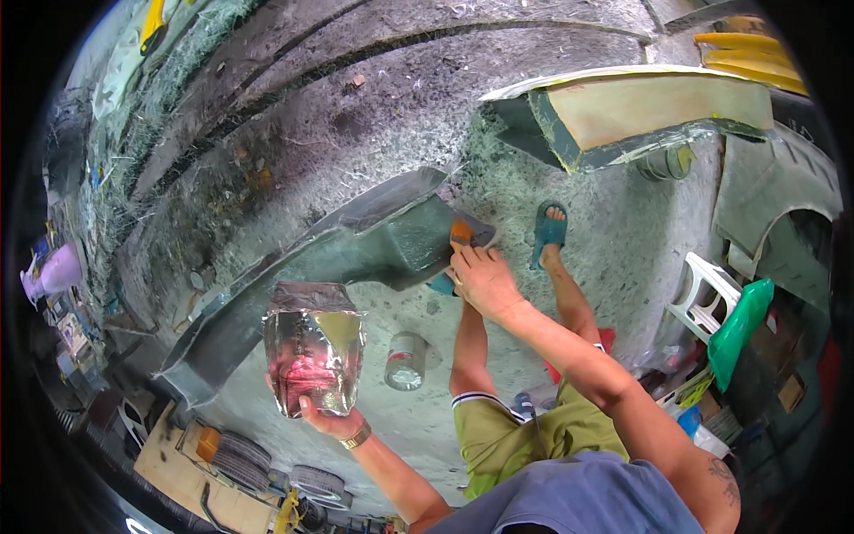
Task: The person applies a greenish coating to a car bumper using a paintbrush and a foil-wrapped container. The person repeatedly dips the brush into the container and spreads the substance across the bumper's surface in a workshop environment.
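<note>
Left hand grips a shiny angular container with a pinkish base, left of centre, right hand pinches a small orange-and-dark tool, frame centre, at the end of a long, curved grey-green panel.

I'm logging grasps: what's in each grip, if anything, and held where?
Left grip: shiny container, by its near end. Right grip: orange-and-grey tool, apparently by its orange part.

In the lower left of the frame stand two tyres; at the right, a green plastic beside a white chair; at the far left, a purple object.
</note>
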### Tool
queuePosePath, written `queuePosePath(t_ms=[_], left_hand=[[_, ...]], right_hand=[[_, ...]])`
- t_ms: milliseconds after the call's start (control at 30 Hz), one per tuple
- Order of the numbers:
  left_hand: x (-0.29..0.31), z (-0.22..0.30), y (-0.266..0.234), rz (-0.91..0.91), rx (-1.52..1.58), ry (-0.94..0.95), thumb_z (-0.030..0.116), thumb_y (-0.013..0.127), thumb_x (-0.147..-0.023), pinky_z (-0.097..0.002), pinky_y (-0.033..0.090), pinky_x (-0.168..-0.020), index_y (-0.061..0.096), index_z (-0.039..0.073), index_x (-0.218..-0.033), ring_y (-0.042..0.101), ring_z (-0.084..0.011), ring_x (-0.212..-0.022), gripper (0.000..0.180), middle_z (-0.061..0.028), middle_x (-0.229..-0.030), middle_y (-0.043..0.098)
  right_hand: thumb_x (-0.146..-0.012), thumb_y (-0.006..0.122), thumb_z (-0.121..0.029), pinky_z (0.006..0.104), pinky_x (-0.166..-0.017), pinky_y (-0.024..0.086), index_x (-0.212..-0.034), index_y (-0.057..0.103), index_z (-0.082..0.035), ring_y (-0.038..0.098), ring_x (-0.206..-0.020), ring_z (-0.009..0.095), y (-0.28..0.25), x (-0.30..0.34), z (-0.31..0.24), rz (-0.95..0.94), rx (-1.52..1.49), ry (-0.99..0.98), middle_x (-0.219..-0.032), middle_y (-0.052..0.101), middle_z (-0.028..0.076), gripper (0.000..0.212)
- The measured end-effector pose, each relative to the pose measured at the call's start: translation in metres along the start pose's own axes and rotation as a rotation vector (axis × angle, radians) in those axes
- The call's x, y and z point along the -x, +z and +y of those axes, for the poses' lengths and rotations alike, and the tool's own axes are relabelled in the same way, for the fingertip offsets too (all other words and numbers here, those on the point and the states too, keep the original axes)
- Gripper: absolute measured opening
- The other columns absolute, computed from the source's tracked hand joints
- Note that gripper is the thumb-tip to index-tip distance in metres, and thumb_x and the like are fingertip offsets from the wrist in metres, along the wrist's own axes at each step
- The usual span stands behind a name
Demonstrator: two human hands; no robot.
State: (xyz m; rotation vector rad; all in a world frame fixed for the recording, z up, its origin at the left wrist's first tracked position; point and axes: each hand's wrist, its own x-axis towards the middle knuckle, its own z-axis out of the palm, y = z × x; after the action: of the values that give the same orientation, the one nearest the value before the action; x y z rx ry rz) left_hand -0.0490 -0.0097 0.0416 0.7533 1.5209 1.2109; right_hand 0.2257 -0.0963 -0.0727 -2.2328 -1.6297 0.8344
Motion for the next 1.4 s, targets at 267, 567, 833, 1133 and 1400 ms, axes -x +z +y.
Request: queuePosePath(t_ms=[267,567,833,1133,1400], left_hand=[[-0.028,0.014,-0.006,-0.148,-0.049,-0.035,0.042,0.058,-0.083,-0.0442,0.040,-0.099,0.036,0.005,-0.139,0.045,-0.0265,-0.122,0.071,-0.0104,-0.136,0.044],[-0.037,0.028,0.016,-0.202,-0.143,-0.058,0.043,0.057,-0.083,-0.0430,0.038,-0.100,0.036,0.003,-0.139,0.045,-0.0253,-0.122,0.071,-0.0100,-0.137,0.044],[-0.019,0.038,0.051,-0.097,-0.143,-0.070,0.043,0.059,-0.080,-0.0459,0.037,-0.101,0.035,0.006,-0.140,0.042,-0.0279,-0.124,0.074,-0.0115,-0.138,0.042],[-0.012,0.041,0.079,-0.156,-0.161,-0.014,0.043,0.058,-0.081,-0.0443,0.036,-0.102,0.039,0.005,-0.138,0.044,-0.0263,-0.123,0.071,-0.0106,-0.137,0.044],[-0.010,0.042,0.096,-0.256,-0.180,0.002,0.042,0.056,-0.084,-0.0416,0.034,-0.102,0.043,0.003,-0.135,0.045,-0.0237,-0.122,0.065,-0.0095,-0.136,0.046]], right_hand=[[-0.085,0.058,-0.020,0.0390,-0.081,0.042,-0.102,0.052,-0.005,0.057,-0.094,0.026,0.004,-0.002,-0.032,-0.030,-0.165,0.026,-0.114,0.056,0.012,0.023],[-0.086,0.062,-0.016,0.0313,-0.074,0.048,-0.093,0.068,0.001,0.062,-0.080,0.016,-0.011,-0.028,0.102,-0.010,-0.958,0.433,-0.084,0.069,0.009,0.019],[-0.082,0.066,-0.016,0.0271,-0.043,0.041,-0.088,0.065,-0.003,0.052,-0.050,0.010,-0.032,-0.077,0.142,-0.175,-1.075,0.435,-0.071,0.059,0.004,0.015],[-0.080,0.066,-0.013,0.0281,-0.053,0.050,-0.089,0.062,-0.002,0.059,-0.064,0.014,-0.015,-0.127,0.144,-0.204,-1.198,0.305,-0.086,0.063,0.009,0.015],[-0.084,0.064,-0.014,0.0339,-0.065,0.050,-0.092,0.062,-0.002,0.061,-0.079,0.017,-0.015,-0.099,0.131,0.101,-1.262,0.273,-0.090,0.065,0.009,0.014]])
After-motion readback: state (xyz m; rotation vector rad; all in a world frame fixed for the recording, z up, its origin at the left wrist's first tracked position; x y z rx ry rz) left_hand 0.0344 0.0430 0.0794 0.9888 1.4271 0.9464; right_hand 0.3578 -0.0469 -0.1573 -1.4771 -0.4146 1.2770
